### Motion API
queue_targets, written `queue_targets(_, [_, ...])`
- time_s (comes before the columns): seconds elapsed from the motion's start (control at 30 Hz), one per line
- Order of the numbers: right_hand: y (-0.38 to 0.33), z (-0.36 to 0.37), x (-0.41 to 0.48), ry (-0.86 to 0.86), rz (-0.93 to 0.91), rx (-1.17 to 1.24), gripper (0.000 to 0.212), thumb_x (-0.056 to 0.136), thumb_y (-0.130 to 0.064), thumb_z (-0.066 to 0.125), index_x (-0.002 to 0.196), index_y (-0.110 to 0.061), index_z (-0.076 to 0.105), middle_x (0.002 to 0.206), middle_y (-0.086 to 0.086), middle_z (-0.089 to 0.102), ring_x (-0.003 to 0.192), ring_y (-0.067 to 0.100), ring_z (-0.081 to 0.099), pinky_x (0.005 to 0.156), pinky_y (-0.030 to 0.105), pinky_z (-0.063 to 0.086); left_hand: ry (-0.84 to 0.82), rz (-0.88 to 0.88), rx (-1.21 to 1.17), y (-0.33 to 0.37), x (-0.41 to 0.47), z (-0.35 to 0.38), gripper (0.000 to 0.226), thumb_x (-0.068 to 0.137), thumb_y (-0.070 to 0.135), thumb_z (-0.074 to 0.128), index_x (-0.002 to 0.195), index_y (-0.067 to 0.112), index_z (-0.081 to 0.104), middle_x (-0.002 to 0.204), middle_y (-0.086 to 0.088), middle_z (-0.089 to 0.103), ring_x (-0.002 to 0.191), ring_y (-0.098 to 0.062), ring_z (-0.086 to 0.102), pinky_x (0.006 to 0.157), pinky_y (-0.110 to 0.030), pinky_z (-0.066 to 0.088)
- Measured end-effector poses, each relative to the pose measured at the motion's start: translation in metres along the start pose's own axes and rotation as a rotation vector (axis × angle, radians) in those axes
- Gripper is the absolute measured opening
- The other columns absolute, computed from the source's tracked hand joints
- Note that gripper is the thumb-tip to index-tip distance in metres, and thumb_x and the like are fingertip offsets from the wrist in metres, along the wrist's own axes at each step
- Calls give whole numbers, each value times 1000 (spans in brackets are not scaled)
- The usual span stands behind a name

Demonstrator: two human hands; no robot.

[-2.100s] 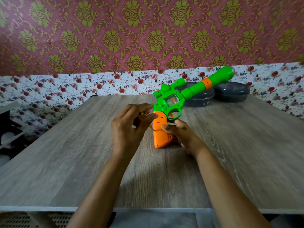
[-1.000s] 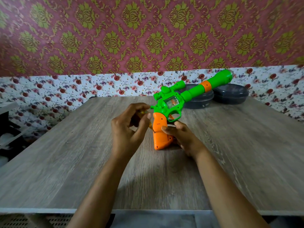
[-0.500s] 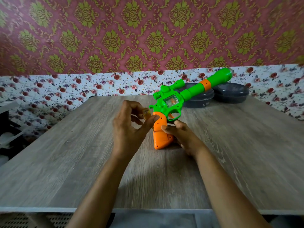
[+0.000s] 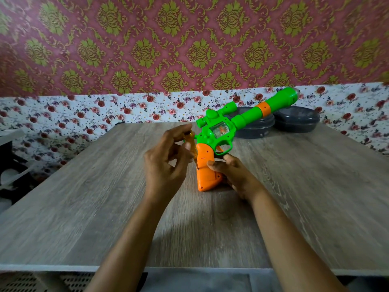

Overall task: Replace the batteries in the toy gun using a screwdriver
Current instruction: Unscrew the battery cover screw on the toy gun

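A green toy gun (image 4: 223, 131) with an orange grip (image 4: 207, 171) stands butt-down on the wooden table (image 4: 305, 197), its barrel pointing up to the right. My right hand (image 4: 233, 175) grips the orange handle from the right side. My left hand (image 4: 166, 163) pinches a small amber screwdriver (image 4: 190, 147) between thumb and fingertips. The screwdriver slants down to the right, and its tip meets the left edge of the orange grip. Part of the screwdriver's handle is hidden by my fingers.
Two dark grey round lidded containers (image 4: 296, 121) sit at the back right of the table, behind the gun's barrel. A patterned wall rises behind the table. Dark shelving (image 4: 12, 165) stands off the table's left edge.
My left hand has turned and opened its fingers round the screwdriver, whose amber shaft shows more and points down at the grip. The gun and my right hand have stayed in place.
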State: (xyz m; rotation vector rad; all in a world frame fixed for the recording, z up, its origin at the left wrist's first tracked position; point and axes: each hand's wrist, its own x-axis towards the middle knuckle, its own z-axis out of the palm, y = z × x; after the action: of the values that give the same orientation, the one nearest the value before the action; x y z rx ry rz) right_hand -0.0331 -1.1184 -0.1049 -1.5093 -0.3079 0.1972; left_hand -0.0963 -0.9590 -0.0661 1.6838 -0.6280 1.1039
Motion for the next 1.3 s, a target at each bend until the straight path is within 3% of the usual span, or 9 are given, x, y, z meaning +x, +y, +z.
queue_targets(0.17, [0,1,-1,10,-5,-6,57,68,-29,63,122,-14,54,113,10,67,103,23,64,91,41,51,48,-29,29,0,2,-2,25,83,24,65,105,28,52,91,21,63,58,-6,62,54,-24,50])
queue_targets(0.27, [0,1,-2,1,4,2,60,68,-29,63,125,-13,53,114,11,67,104,25,64,92,45,51,68,-18,88,1,3,-3,30,76,31,72,98,34,52,79,12,58,57,-12,55,53,-25,46])
queue_targets(0.4, [1,0,-1,6,-4,-10,58,68,-30,64,123,-15,54,112,8,67,102,22,65,92,43,51,66,6,136,3,3,-2,23,75,31,73,91,26,56,84,15,52,65,0,55,55,-18,46])
queue_targets(0.6, [2,-1,0,12,-10,-30,50,69,-31,63,118,-21,56,114,5,67,105,21,64,93,40,51,62,-51,95,2,3,-2,26,78,30,70,100,33,56,84,13,63,67,-11,64,59,-40,54])
queue_targets(0.9, [-1,-1,0,13,17,-37,27,88,-16,58,115,-23,53,106,0,66,98,17,63,84,31,52,-52,-23,1,0,1,-5,38,85,10,47,119,24,57,100,2,69,66,-6,68,60,-28,57])
queue_targets(0.97, [-1,-1,0,22,24,-43,28,88,-18,58,115,-23,53,114,5,65,104,20,62,91,37,51,-55,-25,-3,0,2,-6,37,85,9,47,118,24,58,99,2,69,66,-6,68,60,-25,56])
queue_targets(1.07, [0,-1,1,30,24,-43,27,88,-18,59,114,-23,54,119,8,64,109,24,61,97,43,48,-57,-21,11,3,2,-7,34,84,12,50,111,31,57,96,3,68,65,-8,67,56,-35,56])
queue_targets(1.2, [0,0,1,27,16,-37,32,85,-19,62,116,-22,55,119,8,64,110,24,61,96,43,48,-81,-11,-2,8,2,-6,26,82,16,56,102,32,56,99,9,65,63,-8,66,54,-25,52])
queue_targets(1.3, [0,-1,0,19,11,-33,42,78,-25,67,118,-22,55,119,7,64,108,22,61,95,41,49,-69,-36,-26,7,2,-6,23,80,20,60,98,30,49,100,-1,67,60,-12,65,52,-27,50])
